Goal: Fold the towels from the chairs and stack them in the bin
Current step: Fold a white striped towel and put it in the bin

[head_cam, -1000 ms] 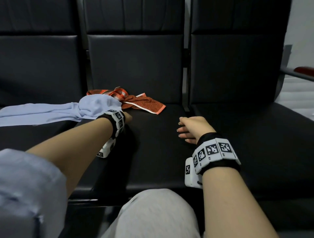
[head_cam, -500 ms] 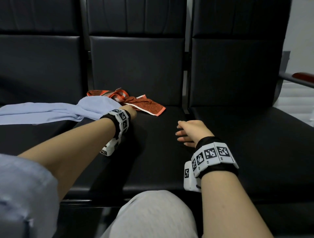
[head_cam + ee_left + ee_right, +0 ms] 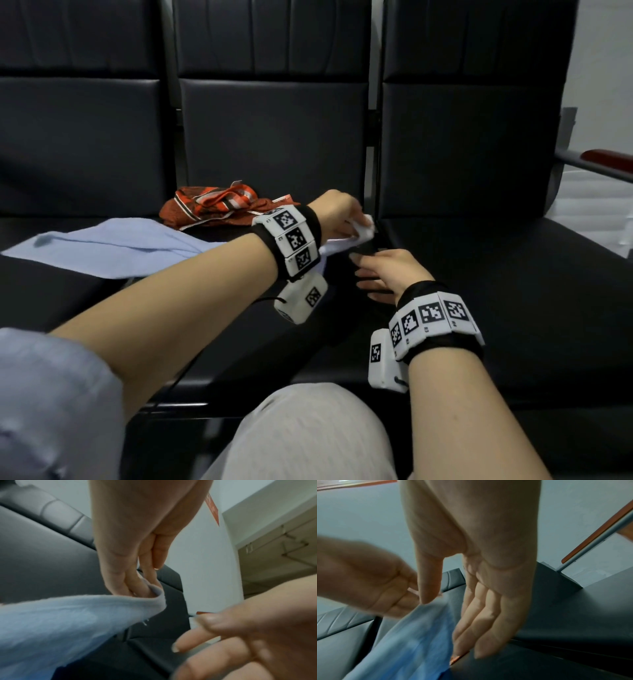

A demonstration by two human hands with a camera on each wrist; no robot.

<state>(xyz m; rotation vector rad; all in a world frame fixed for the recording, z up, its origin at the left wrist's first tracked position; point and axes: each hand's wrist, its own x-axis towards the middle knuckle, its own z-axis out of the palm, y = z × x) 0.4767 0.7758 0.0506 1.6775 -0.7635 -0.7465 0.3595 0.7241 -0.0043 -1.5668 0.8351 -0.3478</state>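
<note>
Black wristbands (image 3: pixel 435 322), white coded tags

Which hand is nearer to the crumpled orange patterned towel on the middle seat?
Left. The left hand pinches the light blue towel just right of the crumpled orange patterned towel; the right hand hovers open farther right and nearer the person.

The row of black padded chairs (image 3: pixel 274 137) is upholstered in smooth leather-like material with a dull sheen and stitched seams. The pale blue towel (image 3: pixel 113 246) is soft, matt, fuzzy cloth. Behind it, the crumpled orange-brown striped towel (image 3: pixel 219 205) is matt woven cloth.
</note>
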